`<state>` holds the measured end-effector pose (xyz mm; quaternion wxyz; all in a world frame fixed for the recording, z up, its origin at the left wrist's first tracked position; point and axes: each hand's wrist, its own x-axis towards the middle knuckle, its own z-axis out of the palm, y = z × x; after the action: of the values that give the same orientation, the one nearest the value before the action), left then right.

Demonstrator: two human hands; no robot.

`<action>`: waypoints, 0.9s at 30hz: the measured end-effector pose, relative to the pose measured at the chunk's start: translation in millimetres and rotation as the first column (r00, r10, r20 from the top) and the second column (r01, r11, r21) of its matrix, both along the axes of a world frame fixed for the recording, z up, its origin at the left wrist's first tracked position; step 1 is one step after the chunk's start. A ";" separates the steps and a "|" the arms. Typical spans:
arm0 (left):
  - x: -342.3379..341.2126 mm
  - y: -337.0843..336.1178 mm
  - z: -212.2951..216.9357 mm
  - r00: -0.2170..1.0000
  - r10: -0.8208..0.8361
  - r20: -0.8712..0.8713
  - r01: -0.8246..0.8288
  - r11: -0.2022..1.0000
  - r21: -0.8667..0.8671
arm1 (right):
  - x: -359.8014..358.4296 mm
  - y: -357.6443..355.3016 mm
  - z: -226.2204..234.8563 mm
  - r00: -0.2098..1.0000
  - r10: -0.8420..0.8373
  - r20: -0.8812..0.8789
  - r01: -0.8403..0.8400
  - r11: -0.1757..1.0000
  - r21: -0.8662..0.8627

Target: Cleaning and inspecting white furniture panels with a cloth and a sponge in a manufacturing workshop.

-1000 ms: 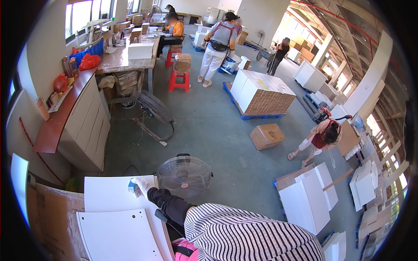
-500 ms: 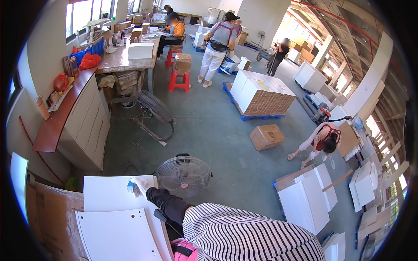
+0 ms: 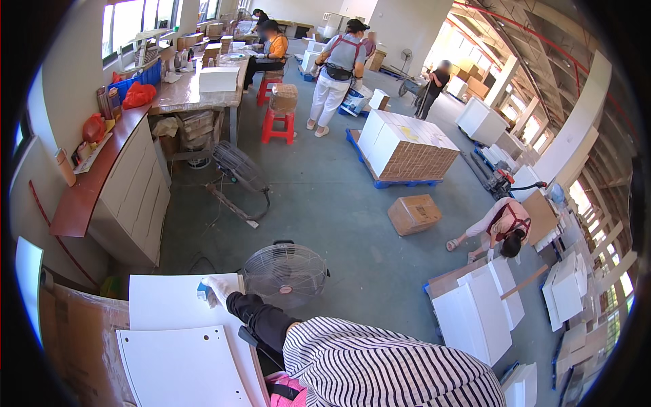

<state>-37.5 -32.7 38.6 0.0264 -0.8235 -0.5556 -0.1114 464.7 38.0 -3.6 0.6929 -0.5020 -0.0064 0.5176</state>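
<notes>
My right hand [image 3: 218, 289], in a white glove with a black sleeve cover above it, reaches leftward to the far edge of a white panel [image 3: 159, 298]. Its fingers are closed round a small blue object [image 3: 203, 291], pressed against or just over that panel; its kind is too small to tell. Nearer me, a second white panel [image 3: 180, 370] with several small dark holes lies on top, overlapping the first. My left hand is out of the picture. A striped sleeve [image 3: 386, 366] and a bit of pink cloth [image 3: 285, 392] show at the lower edge.
A round floor fan [image 3: 285, 271] stands just beyond the panels, another fan [image 3: 241, 166] farther off. Brown cardboard [image 3: 85, 339] borders the panels on the left. A carton [image 3: 413, 214] and a loaded pallet [image 3: 407, 146] stand ahead. At right, a co-worker [image 3: 508, 224] bends by white panels [image 3: 471, 319].
My right hand and the blue object stay at nearly the same spot on the panel. The bent co-worker at right has shifted a little, a hand now at the white panels.
</notes>
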 end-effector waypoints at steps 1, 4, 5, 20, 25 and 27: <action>0.1 0.2 0.1 1.000 -0.002 -0.009 0.002 1.000 0.003 | 0.0 0.1 0.3 1.000 0.001 -0.003 -0.001 1.000 0.001; -1.2 0.5 -0.3 1.000 -0.017 -0.021 0.017 1.000 0.015 | 0.5 1.1 -0.9 1.000 -0.002 -0.010 0.002 1.000 -0.005; -0.6 0.4 0.6 1.000 -0.018 -0.020 0.018 1.000 0.016 | 1.2 1.6 -2.6 1.000 -0.007 -0.014 0.007 1.000 -0.013; 3.3 -1.8 5.9 1.000 0.014 -0.009 -0.014 0.999 -0.046 | 1.7 2.0 -8.5 0.998 0.002 0.068 -0.001 1.000 -0.019; 3.4 -1.7 9.4 1.000 0.008 -0.016 -0.008 0.999 -0.041 | 1.2 2.8 -2.6 1.000 -0.005 0.012 0.006 0.999 -0.053; 3.1 -1.7 9.6 1.000 0.006 -0.019 -0.007 0.999 -0.032 | 1.0 3.0 -3.1 1.000 -0.003 0.007 0.003 0.999 -0.041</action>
<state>-34.4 -34.3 48.2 0.0186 -0.8231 -0.5597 -0.0946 465.8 41.0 -6.6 0.6830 -0.5181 0.0025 0.5148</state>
